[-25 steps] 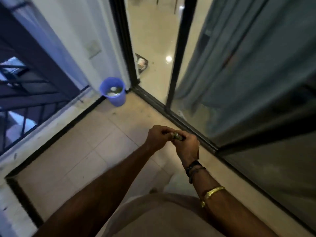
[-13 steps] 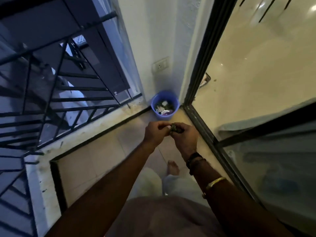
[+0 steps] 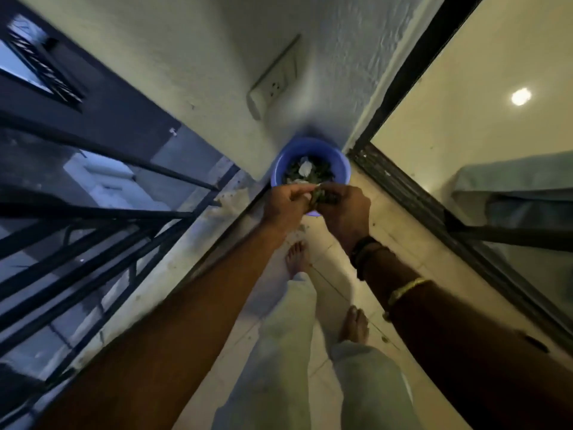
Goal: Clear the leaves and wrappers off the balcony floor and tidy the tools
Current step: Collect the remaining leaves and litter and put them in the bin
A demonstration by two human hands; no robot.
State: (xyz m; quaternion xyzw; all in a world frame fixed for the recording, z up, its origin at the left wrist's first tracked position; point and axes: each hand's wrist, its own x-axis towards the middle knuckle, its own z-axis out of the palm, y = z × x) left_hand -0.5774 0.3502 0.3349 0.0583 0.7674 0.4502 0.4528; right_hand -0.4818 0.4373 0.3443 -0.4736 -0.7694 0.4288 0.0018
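A blue plastic bucket [image 3: 290,152] stands in the balcony corner against the white wall, holding dark leaves and pale wrappers [image 3: 305,169]. Directly above its near rim, my left hand [image 3: 286,204] and my right hand [image 3: 345,209] are pressed together, both gripping a small clump of dark green leaves [image 3: 321,195]. Most of the clump is hidden inside my fingers. My bare feet stand on the tiled floor just behind the bucket.
A black metal railing [image 3: 102,212] runs along the left with a low ledge below it. On the right lies the dark sliding-door track [image 3: 412,197] and glass door. A wall socket [image 3: 274,85] sits above the bucket. A few crumbs [image 3: 384,339] dot the floor tiles.
I have walked along the balcony to the bucket, which now sits right under my hands. Both hands kept holding the clump of leaves the whole way.
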